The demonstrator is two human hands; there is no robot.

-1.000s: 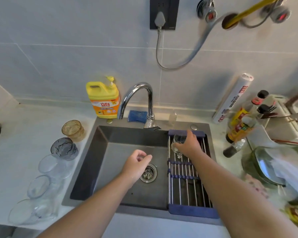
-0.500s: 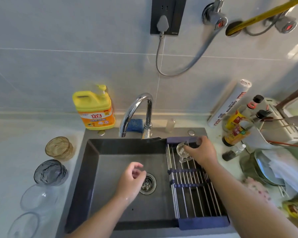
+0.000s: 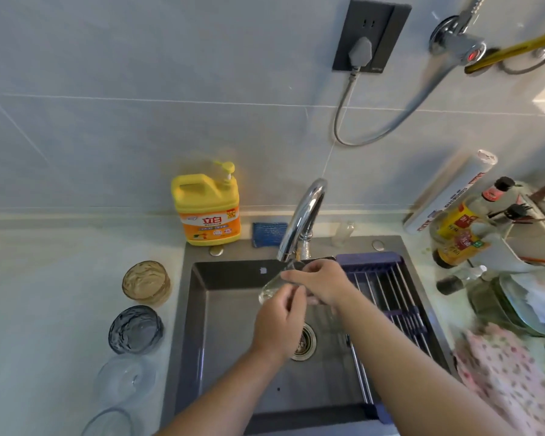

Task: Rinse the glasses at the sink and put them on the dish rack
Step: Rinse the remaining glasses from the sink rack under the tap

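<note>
Seemingly clear glass [image 3: 272, 286] tilted, in 2 hands.

head cam | looks fwd+down | close over sink [image 3: 202, 309] | single view

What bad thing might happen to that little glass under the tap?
1. The small clear glass is pinched between both hands, the left hand and the right hand. Wet glass can be slippery, so it might drop into the hard sink and chip.
2. It sits right under the metal tap spout, so lifting it carelessly might knock the rim against the spout.
</note>
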